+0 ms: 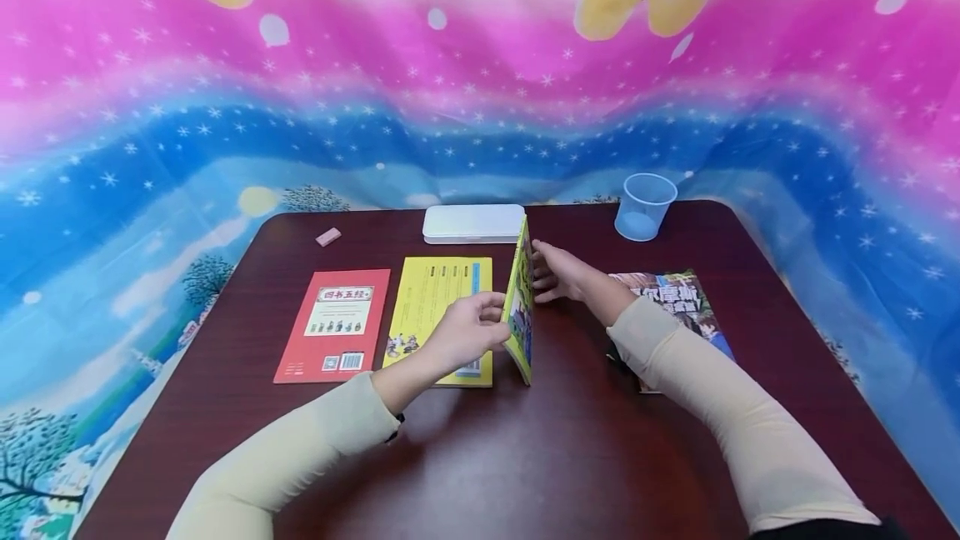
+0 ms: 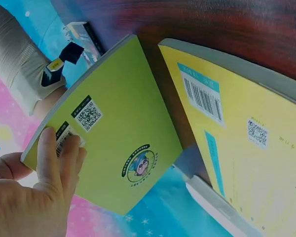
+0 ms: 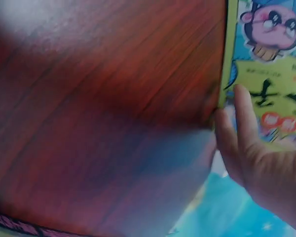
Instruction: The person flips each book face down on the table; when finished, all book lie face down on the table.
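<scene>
A yellow-green book (image 1: 519,307) is held upright on edge, spine-thin in the head view, just right of a flat yellow book (image 1: 435,298). My left hand (image 1: 467,332) pinches one edge, thumb on one side and fingers on the back cover with its barcode and QR code (image 2: 88,116). On the other side, my right hand (image 1: 564,275) has its fingers fairly straight. In the right wrist view those fingers (image 3: 245,116) touch the illustrated front cover (image 3: 276,59) near its edge. Whether the book's lower edge touches the table cannot be told.
On the dark wooden table (image 1: 585,457), a red book (image 1: 330,327) lies left. A comic-style book (image 1: 675,298) lies right, partly under my right forearm. Behind are a pink eraser (image 1: 328,237), a white case (image 1: 472,225) and a blue translucent cup (image 1: 646,207). Printed cloth surrounds the table.
</scene>
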`<state>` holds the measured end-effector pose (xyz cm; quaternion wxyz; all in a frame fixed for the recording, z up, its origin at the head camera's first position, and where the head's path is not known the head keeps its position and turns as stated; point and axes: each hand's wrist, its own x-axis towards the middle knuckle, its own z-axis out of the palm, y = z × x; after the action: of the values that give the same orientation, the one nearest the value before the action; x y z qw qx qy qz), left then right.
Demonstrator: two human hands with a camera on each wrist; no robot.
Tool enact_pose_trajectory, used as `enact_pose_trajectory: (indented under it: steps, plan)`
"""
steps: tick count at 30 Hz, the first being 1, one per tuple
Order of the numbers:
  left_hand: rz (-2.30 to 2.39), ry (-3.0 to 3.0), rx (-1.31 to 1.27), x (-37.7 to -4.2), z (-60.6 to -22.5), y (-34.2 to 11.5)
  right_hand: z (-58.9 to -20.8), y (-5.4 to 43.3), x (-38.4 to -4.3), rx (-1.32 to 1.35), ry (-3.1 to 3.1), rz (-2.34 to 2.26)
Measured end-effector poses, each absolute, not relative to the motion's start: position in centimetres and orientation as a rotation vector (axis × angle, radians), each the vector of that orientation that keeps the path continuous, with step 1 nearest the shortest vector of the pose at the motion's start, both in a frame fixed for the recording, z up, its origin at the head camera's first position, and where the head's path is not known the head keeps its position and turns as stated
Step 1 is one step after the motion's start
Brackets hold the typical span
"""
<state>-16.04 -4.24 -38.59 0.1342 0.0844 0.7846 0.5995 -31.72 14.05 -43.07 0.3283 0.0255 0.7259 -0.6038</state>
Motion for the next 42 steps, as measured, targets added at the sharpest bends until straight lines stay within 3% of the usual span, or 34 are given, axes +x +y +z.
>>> enact_pose_trajectory:
  steps: [8, 18, 27, 42]
  plan:
    - [1.495, 2.578, 0.546, -16.0, -38.6, -2.7, -40.9, 13.8, -30.6, -0.131, 2.236, -1.522]
    - [1.009, 2.86, 0.878, -16.2, -40.0, -1.0, -40.4, 15.4, -30.6, -0.156, 2.317, -1.625]
    - [1.001, 2.722, 0.746, -17.2, -42.3, 0.6, -40.4, 17.2, -30.7, -0.099, 2.243, -1.661]
    - [0.463, 2.736, 0.729, -18.0, -44.3, 1.8, -42.0, 21.3, -30.9, -0.007, 2.528, -1.504]
